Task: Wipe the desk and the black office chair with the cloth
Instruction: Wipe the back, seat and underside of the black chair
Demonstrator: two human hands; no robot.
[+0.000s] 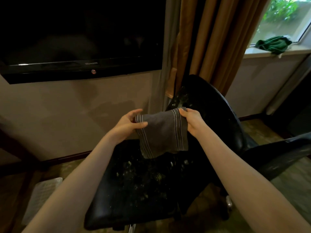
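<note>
A grey cloth [162, 132] with dark stripes near its edges hangs in the air above the black office chair [138, 187]. My left hand [129, 124] pinches its left top corner between thumb and fingers. Gripping the right top corner is my right hand [191, 119]. The chair's seat is worn and flecked with pale spots; its curved backrest [218, 111] rises behind the cloth on the right. The desk is a dark shape at the far left edge [10, 145], mostly out of view.
A black television [79, 39] hangs on the wall at upper left. Brown curtains [215, 44] hang behind the chair. A green garment [274, 44] lies on the windowsill at upper right. A dark armrest [277, 153] juts in from the right. A pale bin [42, 195] stands at lower left.
</note>
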